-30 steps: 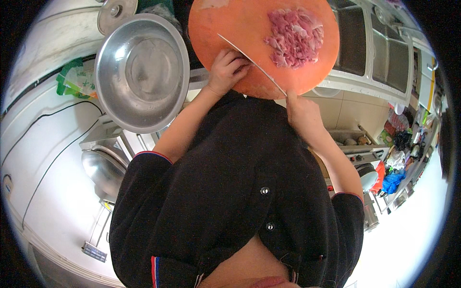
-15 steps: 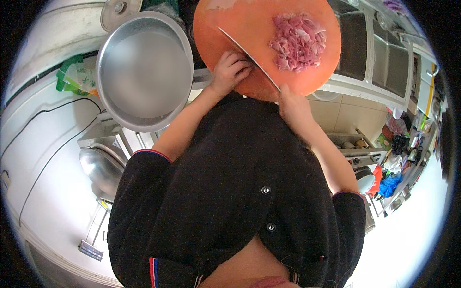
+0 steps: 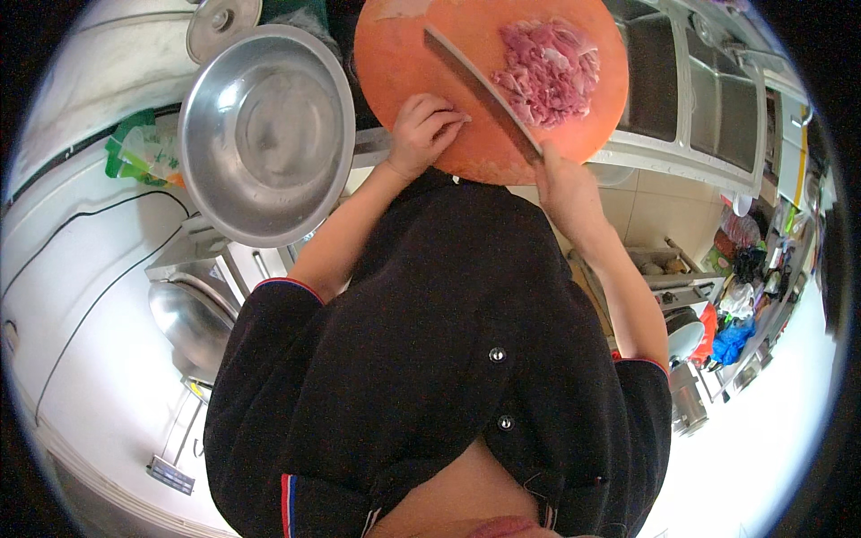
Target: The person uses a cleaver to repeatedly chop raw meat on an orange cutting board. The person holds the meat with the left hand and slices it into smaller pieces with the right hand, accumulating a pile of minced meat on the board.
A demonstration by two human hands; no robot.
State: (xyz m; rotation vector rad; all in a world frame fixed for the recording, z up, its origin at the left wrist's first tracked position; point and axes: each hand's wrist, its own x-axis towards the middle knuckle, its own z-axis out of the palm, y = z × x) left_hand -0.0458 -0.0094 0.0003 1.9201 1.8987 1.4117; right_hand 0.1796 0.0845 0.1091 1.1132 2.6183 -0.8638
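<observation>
An orange round cutting board (image 3: 395,67) lies in front of me. On its right side is a heap of chopped pink raw meat (image 3: 552,72). My right hand (image 3: 567,193) grips the handle end of a kitchen knife (image 3: 484,85) at the board's near edge. The blade slants away to the left across the board, with its right side close along the heap. Over the board's near left part is my left hand (image 3: 423,134), its thumb and fingers pinched together. Whatever is between those fingertips is too small to make out.
A wide steel basin (image 3: 193,134) stands left of the board, a round metal lid (image 3: 202,36) behind it. To the right is a steel double sink (image 3: 683,99). Green and white packaging (image 3: 143,148) lies far left; a shelf at far right holds bags, one blue (image 3: 734,339).
The knife has moved right, away from my left hand and up beside the meat heap. My left hand has stayed near the board's near left edge, its pinched fingertips now showing.
</observation>
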